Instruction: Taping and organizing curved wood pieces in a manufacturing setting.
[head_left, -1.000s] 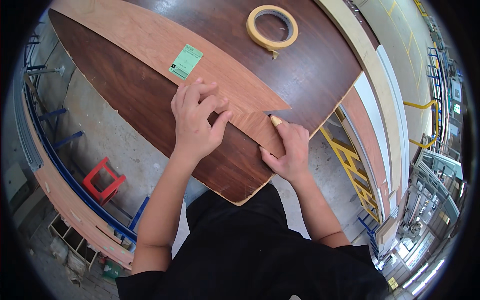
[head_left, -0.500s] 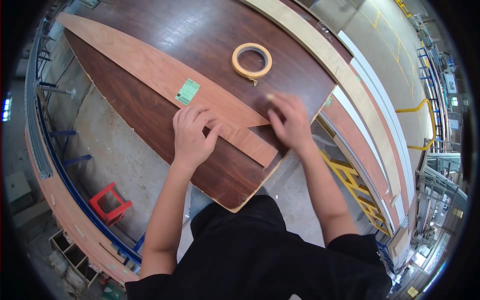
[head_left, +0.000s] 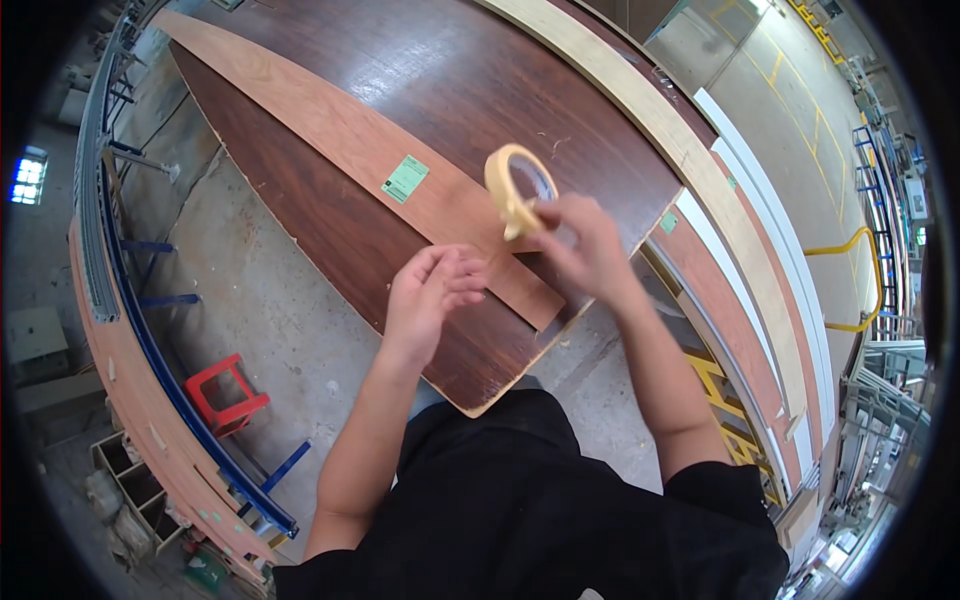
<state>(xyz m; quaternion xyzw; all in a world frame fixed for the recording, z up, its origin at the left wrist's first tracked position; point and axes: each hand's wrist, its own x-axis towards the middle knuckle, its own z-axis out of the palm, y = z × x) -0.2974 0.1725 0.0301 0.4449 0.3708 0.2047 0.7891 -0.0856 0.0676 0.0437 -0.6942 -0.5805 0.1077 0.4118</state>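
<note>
A roll of pale yellow masking tape is tilted up over the wood, its near edge gripped in the fingers of my right hand. My left hand hovers to its left with nothing in it, fingers slightly bent and apart. Beneath both hands lies a long, thin reddish wood strip with a green label on it. A short wood piece sits at the strip's near end. Both rest on a dark brown wood-grain panel, whose corner points toward me.
Pale long boards run along the right side of the panel, with white strips beyond them. A red stool stands on the floor at left, near a blue rail. A yellow frame is at lower right.
My right hand has taken the tape roll, which lay flat on the panel, and lifted it toward me. My left hand has come off the wood and moved right.
</note>
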